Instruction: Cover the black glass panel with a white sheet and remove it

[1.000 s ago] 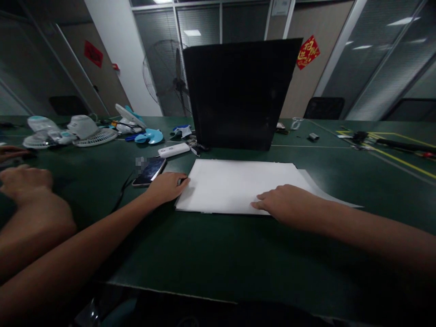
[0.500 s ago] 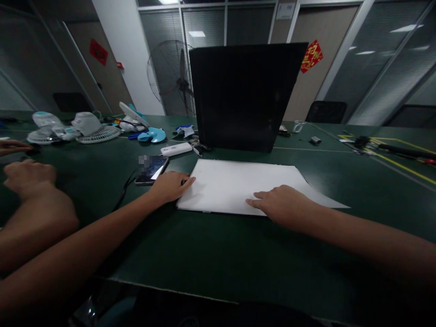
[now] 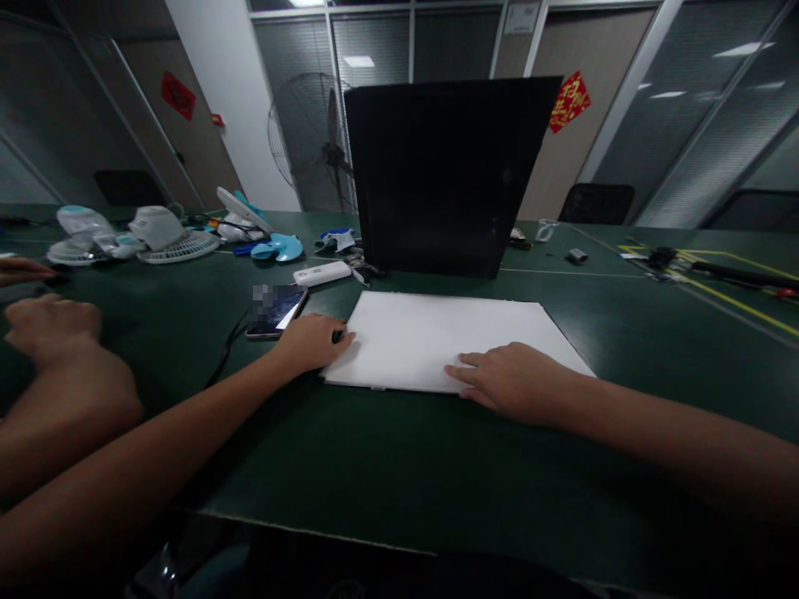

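A thin white rectangular panel (image 3: 405,333) lies flat on the green table, with what looks like a loose white sheet on its top. At its left edge is my left hand (image 3: 310,341), thumb on the white surface and fingers curled at the rim; a small dark spot shows between thumb and forefinger, too small to name. My right hand (image 3: 518,378) rests palm down on the front right part, fingers stretched out on the white surface. Behind the panel stands a large black rectangular board (image 3: 455,179), leaning slightly.
Left of the panel lies a phone (image 3: 278,310), with a white oblong device (image 3: 322,274) behind it. Fan parts (image 3: 168,233) and blue blades (image 3: 278,247) sit farther left. Another person's hand (image 3: 53,320) is at the left edge. A black tool-like bar (image 3: 742,276) lies right.
The white sheet's right corner, which stuck out past the panel, now lines up with its edge. My right hand has shifted slightly left; my left hand stays nearly in place.
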The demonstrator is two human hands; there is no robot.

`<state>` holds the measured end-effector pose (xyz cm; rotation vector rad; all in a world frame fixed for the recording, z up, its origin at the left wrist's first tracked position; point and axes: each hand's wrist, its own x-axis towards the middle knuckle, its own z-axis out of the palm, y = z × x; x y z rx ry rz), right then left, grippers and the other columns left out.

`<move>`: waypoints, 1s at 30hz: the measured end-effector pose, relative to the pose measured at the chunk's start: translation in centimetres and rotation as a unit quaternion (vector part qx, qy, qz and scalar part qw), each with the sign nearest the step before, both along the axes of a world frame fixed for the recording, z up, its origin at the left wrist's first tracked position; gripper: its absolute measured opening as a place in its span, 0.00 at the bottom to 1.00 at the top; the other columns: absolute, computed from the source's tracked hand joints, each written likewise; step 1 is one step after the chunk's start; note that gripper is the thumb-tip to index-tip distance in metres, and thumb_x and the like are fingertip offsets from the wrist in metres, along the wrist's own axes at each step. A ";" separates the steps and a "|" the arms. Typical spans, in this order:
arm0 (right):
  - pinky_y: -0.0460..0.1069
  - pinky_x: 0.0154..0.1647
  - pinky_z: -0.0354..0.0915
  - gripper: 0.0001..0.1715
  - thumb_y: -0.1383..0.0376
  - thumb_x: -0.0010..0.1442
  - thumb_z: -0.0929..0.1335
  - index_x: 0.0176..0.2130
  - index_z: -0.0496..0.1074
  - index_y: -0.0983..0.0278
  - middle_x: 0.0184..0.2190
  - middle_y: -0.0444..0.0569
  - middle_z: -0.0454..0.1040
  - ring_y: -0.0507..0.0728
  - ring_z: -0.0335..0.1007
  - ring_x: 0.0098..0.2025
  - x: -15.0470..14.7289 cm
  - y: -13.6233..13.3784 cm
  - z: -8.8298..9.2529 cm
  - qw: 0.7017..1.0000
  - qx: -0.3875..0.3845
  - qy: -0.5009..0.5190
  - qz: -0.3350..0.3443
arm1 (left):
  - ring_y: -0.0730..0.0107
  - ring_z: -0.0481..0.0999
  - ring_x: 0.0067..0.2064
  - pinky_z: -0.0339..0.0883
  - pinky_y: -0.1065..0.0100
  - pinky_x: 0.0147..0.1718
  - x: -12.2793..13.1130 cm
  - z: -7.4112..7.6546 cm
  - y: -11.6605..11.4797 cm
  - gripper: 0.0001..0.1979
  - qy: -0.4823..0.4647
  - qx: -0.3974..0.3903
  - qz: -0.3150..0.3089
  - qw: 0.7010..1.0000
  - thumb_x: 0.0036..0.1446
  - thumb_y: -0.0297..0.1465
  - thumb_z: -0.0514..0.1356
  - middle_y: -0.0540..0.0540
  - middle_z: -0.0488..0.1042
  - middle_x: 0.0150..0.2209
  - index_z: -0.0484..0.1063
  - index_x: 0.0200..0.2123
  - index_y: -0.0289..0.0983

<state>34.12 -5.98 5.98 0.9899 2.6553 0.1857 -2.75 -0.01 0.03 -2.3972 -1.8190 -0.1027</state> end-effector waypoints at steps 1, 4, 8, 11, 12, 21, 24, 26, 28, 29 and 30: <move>0.61 0.48 0.74 0.30 0.54 0.73 0.60 0.68 0.70 0.59 0.63 0.59 0.73 0.66 0.79 0.50 0.0 0.0 0.0 1.000 -0.001 -0.004 -0.001 | 0.45 0.82 0.48 0.75 0.50 0.45 0.0 0.0 0.0 0.31 0.002 0.001 0.001 1.000 0.68 0.53 0.48 0.37 0.84 0.45 0.83 0.52 0.41; 0.61 0.49 0.74 0.32 0.52 0.73 0.60 0.70 0.67 0.58 0.66 0.59 0.69 0.65 0.79 0.51 0.0 0.1 -0.1 1.000 -0.007 -0.007 -0.004 | 0.45 0.82 0.45 0.75 0.51 0.42 0.2 0.1 -0.2 0.31 0.007 0.004 0.006 1.000 0.68 0.53 0.47 0.37 0.84 0.43 0.83 0.50 0.41; 0.64 0.49 0.74 0.34 0.52 0.73 0.61 0.73 0.63 0.57 0.69 0.59 0.65 0.68 0.77 0.54 0.0 0.4 -0.3 1.000 -0.013 -0.012 0.003 | 0.45 0.82 0.43 0.74 0.51 0.41 0.5 0.3 -0.4 0.32 0.012 0.007 0.012 1.000 0.68 0.53 0.47 0.36 0.84 0.42 0.84 0.50 0.41; 0.65 0.50 0.74 0.34 0.53 0.73 0.61 0.73 0.61 0.58 0.69 0.60 0.63 0.69 0.76 0.56 0.0 0.6 -0.3 1.000 -0.013 -0.019 0.003 | 0.45 0.82 0.42 0.74 0.51 0.40 0.6 0.5 -0.5 0.32 0.016 0.007 0.016 1.000 0.67 0.54 0.48 0.36 0.84 0.41 0.83 0.51 0.41; 0.65 0.50 0.74 0.34 0.53 0.74 0.61 0.73 0.61 0.58 0.69 0.59 0.64 0.69 0.76 0.56 0.1 0.7 -0.3 1.000 -0.013 -0.019 0.005 | 0.46 0.82 0.42 0.74 0.52 0.40 0.6 0.5 -0.5 0.32 0.019 0.006 0.018 1.000 0.67 0.54 0.48 0.36 0.84 0.41 0.84 0.51 0.42; 0.62 0.49 0.75 0.31 0.57 0.72 0.64 0.71 0.65 0.56 0.66 0.59 0.68 0.66 0.78 0.53 0.3 0.8 -0.6 0.999 -0.004 0.000 0.034 | 0.43 0.82 0.41 0.72 0.53 0.36 1.1 0.8 -0.7 0.32 0.045 0.000 0.026 0.999 0.69 0.52 0.46 0.35 0.84 0.41 0.83 0.51 0.39; 0.64 0.48 0.75 0.31 0.58 0.72 0.65 0.71 0.66 0.57 0.65 0.59 0.69 0.68 0.78 0.53 0.3 1.0 -0.7 0.999 -0.001 -0.001 0.042 | 0.44 0.82 0.42 0.71 0.55 0.37 1.2 0.9 -0.8 0.31 0.050 0.001 0.032 0.998 0.69 0.50 0.47 0.36 0.84 0.41 0.83 0.52 0.40; 0.64 0.48 0.75 0.31 0.59 0.71 0.67 0.70 0.67 0.58 0.64 0.59 0.71 0.68 0.78 0.53 0.2 1.0 -0.5 0.999 -0.002 0.007 0.049 | 0.46 0.82 0.42 0.70 0.56 0.37 1.2 0.9 -0.9 0.30 0.052 0.001 0.035 0.998 0.69 0.50 0.47 0.37 0.84 0.41 0.83 0.52 0.40; 0.62 0.47 0.75 0.31 0.58 0.69 0.69 0.69 0.69 0.59 0.62 0.59 0.73 0.67 0.78 0.51 0.1 1.1 -0.3 0.998 -0.007 0.018 0.053 | 0.47 0.82 0.42 0.70 0.57 0.36 1.3 0.9 -0.9 0.30 0.053 -0.001 0.036 0.998 0.69 0.50 0.47 0.37 0.84 0.41 0.83 0.52 0.41; 0.61 0.46 0.75 0.32 0.58 0.68 0.70 0.68 0.70 0.59 0.60 0.59 0.74 0.66 0.79 0.51 0.0 1.1 -0.2 0.998 -0.011 0.021 0.053 | 0.47 0.82 0.42 0.69 0.58 0.36 1.3 0.9 -0.9 0.30 0.053 -0.002 0.036 0.998 0.69 0.50 0.47 0.37 0.84 0.41 0.83 0.52 0.41; 0.60 0.46 0.75 0.32 0.57 0.68 0.70 0.68 0.70 0.59 0.60 0.59 0.75 0.66 0.79 0.50 -0.1 1.1 -0.1 0.998 -0.013 0.021 0.051 | 0.47 0.82 0.42 0.69 0.58 0.36 1.3 0.9 -0.9 0.30 0.053 -0.003 0.036 0.998 0.69 0.50 0.47 0.37 0.84 0.42 0.83 0.52 0.41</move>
